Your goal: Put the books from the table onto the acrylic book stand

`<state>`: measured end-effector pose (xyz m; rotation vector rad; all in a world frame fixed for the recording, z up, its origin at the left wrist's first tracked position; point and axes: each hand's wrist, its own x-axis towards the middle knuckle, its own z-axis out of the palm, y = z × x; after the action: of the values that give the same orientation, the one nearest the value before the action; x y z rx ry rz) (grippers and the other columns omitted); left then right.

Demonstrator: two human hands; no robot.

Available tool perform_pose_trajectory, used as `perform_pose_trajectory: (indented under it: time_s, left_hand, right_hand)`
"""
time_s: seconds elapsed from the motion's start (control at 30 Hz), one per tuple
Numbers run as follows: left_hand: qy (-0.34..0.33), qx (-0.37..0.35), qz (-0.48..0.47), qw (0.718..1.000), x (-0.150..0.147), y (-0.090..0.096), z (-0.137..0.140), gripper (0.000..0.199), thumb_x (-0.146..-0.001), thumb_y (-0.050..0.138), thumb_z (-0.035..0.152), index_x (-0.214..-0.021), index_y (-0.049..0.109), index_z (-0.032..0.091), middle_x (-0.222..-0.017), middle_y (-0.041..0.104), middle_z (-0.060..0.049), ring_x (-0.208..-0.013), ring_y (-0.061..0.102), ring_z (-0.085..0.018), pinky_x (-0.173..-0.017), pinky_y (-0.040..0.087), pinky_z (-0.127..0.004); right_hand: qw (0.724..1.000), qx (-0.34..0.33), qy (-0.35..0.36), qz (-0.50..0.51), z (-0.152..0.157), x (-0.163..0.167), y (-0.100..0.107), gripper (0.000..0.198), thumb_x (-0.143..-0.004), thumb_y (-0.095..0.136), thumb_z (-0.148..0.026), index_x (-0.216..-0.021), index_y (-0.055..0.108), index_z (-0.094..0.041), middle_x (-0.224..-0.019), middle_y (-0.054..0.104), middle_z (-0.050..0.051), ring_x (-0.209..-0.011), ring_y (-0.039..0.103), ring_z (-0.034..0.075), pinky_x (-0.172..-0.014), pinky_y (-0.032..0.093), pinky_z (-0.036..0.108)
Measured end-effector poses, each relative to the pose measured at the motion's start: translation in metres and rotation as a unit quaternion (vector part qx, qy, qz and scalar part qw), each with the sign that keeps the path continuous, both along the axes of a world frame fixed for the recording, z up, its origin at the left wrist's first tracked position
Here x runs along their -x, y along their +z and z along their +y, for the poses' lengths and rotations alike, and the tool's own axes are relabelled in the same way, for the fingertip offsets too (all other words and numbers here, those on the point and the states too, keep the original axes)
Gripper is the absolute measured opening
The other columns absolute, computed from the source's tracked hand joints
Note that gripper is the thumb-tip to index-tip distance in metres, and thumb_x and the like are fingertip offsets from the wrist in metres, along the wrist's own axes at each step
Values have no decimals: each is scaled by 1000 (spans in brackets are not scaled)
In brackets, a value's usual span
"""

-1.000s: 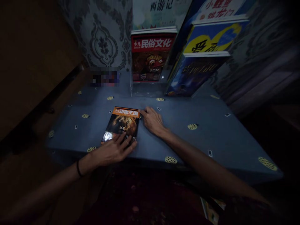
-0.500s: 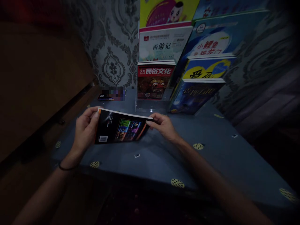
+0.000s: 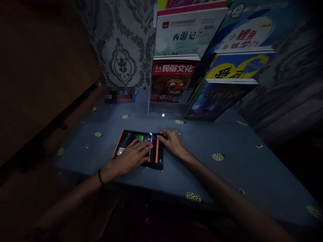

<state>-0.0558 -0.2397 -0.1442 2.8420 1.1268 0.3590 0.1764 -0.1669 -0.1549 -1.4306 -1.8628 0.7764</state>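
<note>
A thin black book (image 3: 156,156) with an orange spine edge lies on the blue-grey tablecloth, its back cover with small colour pictures facing up. My left hand (image 3: 133,155) rests flat across the middle of that cover, fingers stretched out, hiding part of the pictures and the barcode. At the book's far right corner, my right hand (image 3: 174,143) pinches the edge between thumb and fingers. A dark band circles my left wrist.
Behind the book stands a clear display rack (image 3: 168,110) with several picture books, among them a red-titled one (image 3: 174,80) and a dark blue one (image 3: 222,99). A small blurred book (image 3: 121,95) lies at the back left, near the patterned wall (image 3: 122,64).
The book has come down from a raised tilt to lie on the table. My left hand left its left edge and now lies flat on the cover; my right hand stays at the right corner.
</note>
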Motion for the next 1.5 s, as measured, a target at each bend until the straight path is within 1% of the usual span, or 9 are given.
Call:
perform_pose_trajectory:
  time_s: [0.13,0.43,0.57,0.73,0.87,1.03,1.17,1.37,1.5]
  left_hand:
    - [10,13,36,999,-8,2,8,48,-106,37,38,-148,43,16,-154,47,-13,-146,40,-25,-119,34,-48]
    - [140,11,-26,990,41,-11,61,46,-105,38,37,-143,50,13,-149,53,-15,-140,49,-26,-117,39,-45]
    - [137,4,-50,989,43,-17,60,47,-105,36,36,-145,48,14,-150,52,-14,-142,46,-26,-119,38,-47]
    - [129,-16,-77,989,42,-20,59,44,-104,38,35,-142,49,17,-147,56,-13,-139,50,-26,-116,42,-47]
    - [128,-14,-79,989,44,-18,60,42,-105,38,35,-139,51,15,-147,54,-16,-138,50,-26,-114,44,-47]
    - [82,-26,-49,995,41,-6,36,47,-103,41,48,-134,55,17,-147,53,-17,-133,52,-31,-112,42,-55]
    - [-6,-23,-7,1000,35,-4,-2,75,-87,56,69,-144,49,21,-145,54,-18,-135,48,-37,-110,39,-63]
    - [1,-78,21,997,27,-22,-16,58,-94,54,51,-147,49,26,-139,62,-15,-130,58,-37,-101,49,-54]
    - [-14,-111,-29,993,27,-15,-14,42,-97,45,28,-134,63,25,-126,72,-12,-113,69,-35,-90,55,-44]
  right_hand:
    - [1000,-7,3,-13,-1,0,-2,15,-82,61,-34,-81,65,-19,-63,62,-1,-58,54,15,-57,38,27]
    - [997,-20,10,-74,-4,-3,0,15,-88,60,-32,-86,67,-19,-69,65,1,-62,58,17,-60,42,28]
    - [973,-135,-6,-185,-16,8,3,16,-91,59,-26,-100,70,-19,-99,70,11,-92,64,27,-78,51,39]
    - [947,-187,197,-170,-38,29,-1,33,-98,52,-28,-129,63,-23,-137,63,10,-128,56,26,-107,47,50]
    - [957,-136,196,-162,-41,19,-9,42,-101,48,-33,-139,56,-19,-147,56,13,-142,46,26,-118,36,54]
    - [969,-131,139,-155,-38,0,-14,43,-100,47,-31,-139,58,-18,-148,55,14,-141,47,28,-118,35,57]
    - [971,-142,139,-135,-40,0,-15,41,-97,51,-29,-135,61,-17,-144,58,16,-138,52,30,-117,37,59]
    - [981,-126,135,-61,-35,-2,-11,37,-98,51,-42,-124,70,-22,-135,66,15,-130,58,31,-112,41,59]
    - [986,-80,147,-10,-30,-6,1,42,-99,46,-50,-121,71,-24,-132,68,13,-128,58,30,-112,40,57]
